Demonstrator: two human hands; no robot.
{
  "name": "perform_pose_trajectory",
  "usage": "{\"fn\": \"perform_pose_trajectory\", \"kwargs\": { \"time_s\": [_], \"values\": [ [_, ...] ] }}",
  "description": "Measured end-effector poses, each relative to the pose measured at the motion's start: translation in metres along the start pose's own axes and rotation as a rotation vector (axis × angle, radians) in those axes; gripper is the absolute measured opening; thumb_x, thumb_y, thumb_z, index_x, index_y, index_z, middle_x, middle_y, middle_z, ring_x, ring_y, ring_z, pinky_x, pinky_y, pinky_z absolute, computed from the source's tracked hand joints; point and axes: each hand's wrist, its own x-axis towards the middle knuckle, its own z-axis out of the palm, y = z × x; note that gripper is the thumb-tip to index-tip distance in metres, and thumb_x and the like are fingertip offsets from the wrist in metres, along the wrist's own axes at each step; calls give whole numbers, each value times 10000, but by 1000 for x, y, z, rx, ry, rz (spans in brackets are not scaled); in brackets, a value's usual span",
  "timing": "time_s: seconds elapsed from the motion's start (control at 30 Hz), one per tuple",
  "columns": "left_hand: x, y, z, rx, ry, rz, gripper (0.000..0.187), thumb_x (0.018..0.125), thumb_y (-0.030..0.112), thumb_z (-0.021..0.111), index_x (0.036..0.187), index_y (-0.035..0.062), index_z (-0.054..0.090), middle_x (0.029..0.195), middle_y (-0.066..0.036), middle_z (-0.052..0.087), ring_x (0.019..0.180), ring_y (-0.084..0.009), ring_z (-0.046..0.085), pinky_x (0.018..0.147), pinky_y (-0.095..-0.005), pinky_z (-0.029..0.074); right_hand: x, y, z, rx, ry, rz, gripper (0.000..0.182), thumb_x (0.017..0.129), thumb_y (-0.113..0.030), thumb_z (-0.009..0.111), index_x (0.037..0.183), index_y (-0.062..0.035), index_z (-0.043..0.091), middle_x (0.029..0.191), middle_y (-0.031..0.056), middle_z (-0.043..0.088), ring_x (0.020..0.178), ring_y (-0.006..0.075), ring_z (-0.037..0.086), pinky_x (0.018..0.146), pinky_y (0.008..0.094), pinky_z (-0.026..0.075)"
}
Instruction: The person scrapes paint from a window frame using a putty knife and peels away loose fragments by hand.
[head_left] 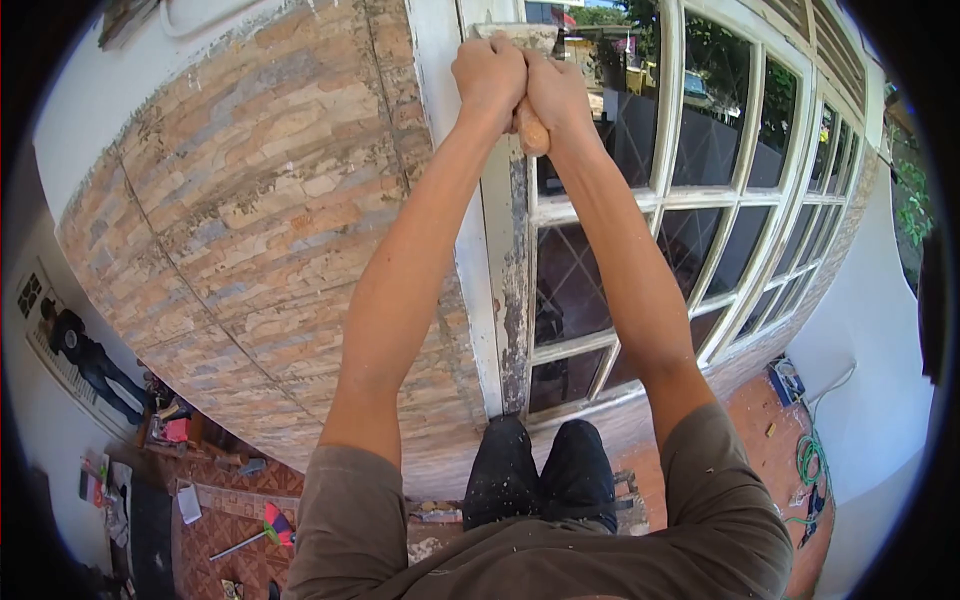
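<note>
Both hands are raised against the white window frame (493, 225) at the top of the view. They grip a paint scraper with a wide, stained blade (520, 36) and a rounded wooden handle (534, 134). My left hand (489, 75) is closed at the scraper, its fingers partly hidden. Pressed close beside it, my right hand (556, 90) is closed around the handle, whose butt end sticks out below. The blade lies across the upper frame post. Below the hands, paint has worn off a dark, flaking strip (515, 300) of the post.
Glass panes in a white grid (690, 190) fill the right side. Stone-look tiles (260, 200) cover the wall at left. A green hose (812, 460) and a blue box (787, 380) are on the floor at right. A broom (275, 525) lies lower left; a person (85, 360) stands far left.
</note>
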Motion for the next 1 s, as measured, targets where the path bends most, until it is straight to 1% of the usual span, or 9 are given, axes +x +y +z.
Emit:
{"fn": "perform_pose_trajectory", "kwargs": {
  "time_s": [0.03, 0.27, 0.4, 0.53, 0.6, 0.67, 0.9, 0.97, 1.0],
  "values": [
    [-7, -1, -2, -11, -1, 4, 391, 936, 242, 495, 834, -98, 659, 845, -296, 667, 824, -422, 668, 775, -459, 509, -2, 6, 0, -21, -1, -26, 388, 899, -262, 566, 785, 103, 638, 705, 117, 629, 618, 160, 583, 571, 336, 476],
    [3, -11, -1, 118, 34, 161, 409, 934, 258, 498, 808, -94, 662, 802, -298, 659, 820, -418, 666, 778, -464, 508, -4, 7, 9, -40, 60, -114, 381, 892, -249, 572, 819, 119, 641, 735, 159, 648, 668, 176, 598, 630, 346, 486],
    [21, 2, 2, -87, -14, 41, 411, 928, 257, 509, 823, -114, 653, 823, -305, 660, 829, -429, 666, 775, -469, 511, 15, -4, 13, -15, 17, -92, 380, 889, -255, 579, 863, 115, 661, 733, 135, 656, 655, 164, 591, 614, 340, 479],
    [-6, -9, -3, 89, -4, 69, 417, 938, 254, 498, 831, -122, 644, 868, -299, 668, 840, -413, 673, 778, -452, 520, -9, -2, 5, -16, 1, -29, 362, 893, -246, 570, 837, 101, 656, 731, 112, 650, 646, 151, 585, 589, 329, 475],
    [-1, -4, -2, 11, -27, 55, 415, 936, 251, 501, 819, -122, 641, 842, -293, 667, 832, -408, 673, 774, -455, 519, -3, -1, 6, -67, 39, -50, 354, 892, -242, 571, 831, 96, 657, 734, 109, 648, 648, 150, 587, 582, 323, 477],
    [4, 4, 2, -45, -11, -55, 398, 932, 264, 543, 851, -113, 641, 831, -220, 675, 723, -251, 625, 708, -406, 487, 3, -5, 3, 2, 12, -11, 368, 885, -261, 578, 808, 92, 650, 731, 117, 644, 645, 162, 584, 592, 333, 480],
    [2, -19, 1, 61, -3, 59, 393, 923, 255, 536, 856, -117, 644, 810, -211, 677, 730, -244, 633, 701, -413, 492, 2, 22, 0, -69, 37, -77, 424, 876, -289, 585, 737, 108, 637, 677, 143, 634, 638, 187, 598, 616, 357, 485],
    [16, -3, 2, 112, 50, 165, 411, 921, 258, 513, 838, -123, 642, 876, -314, 662, 829, -420, 674, 744, -460, 530, 10, -6, 11, -62, 45, -87, 419, 876, -285, 583, 748, 110, 640, 684, 145, 637, 642, 187, 601, 619, 359, 486],
    [20, 4, 2, 114, 45, 162, 411, 921, 258, 513, 838, -123, 642, 876, -314, 662, 829, -420, 674, 744, -460, 530, 13, -11, 13, -65, 56, -75, 415, 877, -281, 580, 759, 112, 642, 692, 147, 641, 646, 186, 603, 622, 362, 487]
  ]
}}
